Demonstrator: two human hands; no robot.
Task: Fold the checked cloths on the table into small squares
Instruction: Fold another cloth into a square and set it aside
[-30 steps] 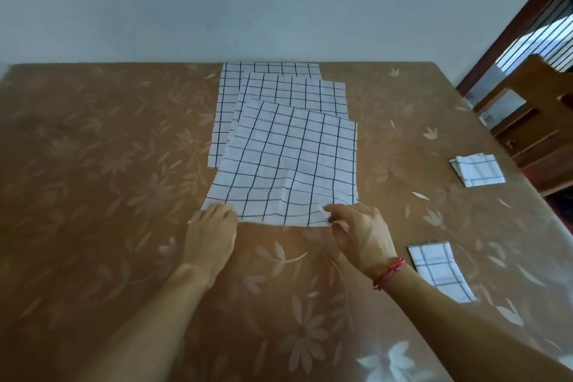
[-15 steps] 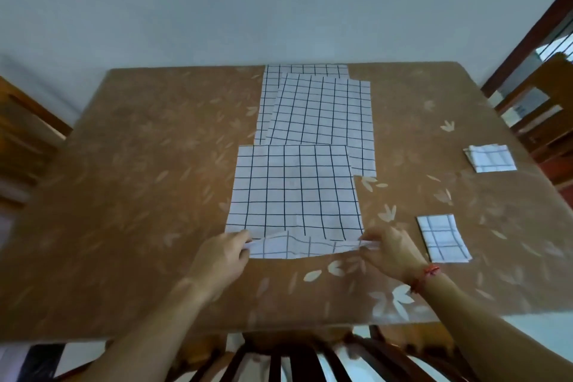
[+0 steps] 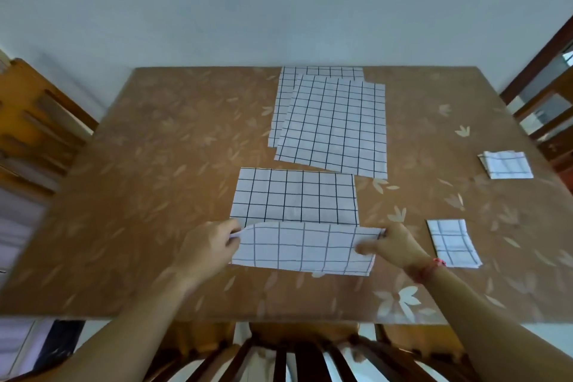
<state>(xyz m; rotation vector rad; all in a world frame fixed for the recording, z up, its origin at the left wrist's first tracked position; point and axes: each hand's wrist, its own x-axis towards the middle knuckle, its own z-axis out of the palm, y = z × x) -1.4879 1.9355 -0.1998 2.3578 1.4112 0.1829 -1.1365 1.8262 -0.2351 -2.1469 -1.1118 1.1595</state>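
Here the checked cloth [image 3: 294,198] being worked lies on the brown flower-patterned table [image 3: 155,164], near the front edge and roughly in the middle. Its near strip is turned up and over toward the far side, showing a paler underside with a fainter grid. As it lies now, its long axis runs left to right, and the fold line runs the same way, along the front.

The left hand [image 3: 207,250] pinches the left corner of the turned-up strip, fingers curled tight on the fabric. The right hand [image 3: 395,245] pinches the right corner between thumb and fingertips, with a red bracelet [image 3: 434,267] on its wrist. Both corners hang slightly above the flat part of the cloth.

Beyond it, and apart from it, two unfolded cloths lie flat toward the far edge: the upper cloth [image 3: 335,124] sits slightly askew on the lower cloth [image 3: 283,102], which shows along the left and far sides. To the right lie two small checked squares, the near folded square [image 3: 452,243] just beside the right wrist and the far folded square [image 3: 507,164] near the table's right edge.

Wooden chairs stand at the left [image 3: 37,121], the right [image 3: 548,121] and the front [image 3: 297,350]. A pale wall [image 3: 279,3] rises behind the table. The picture is somewhat blurred.
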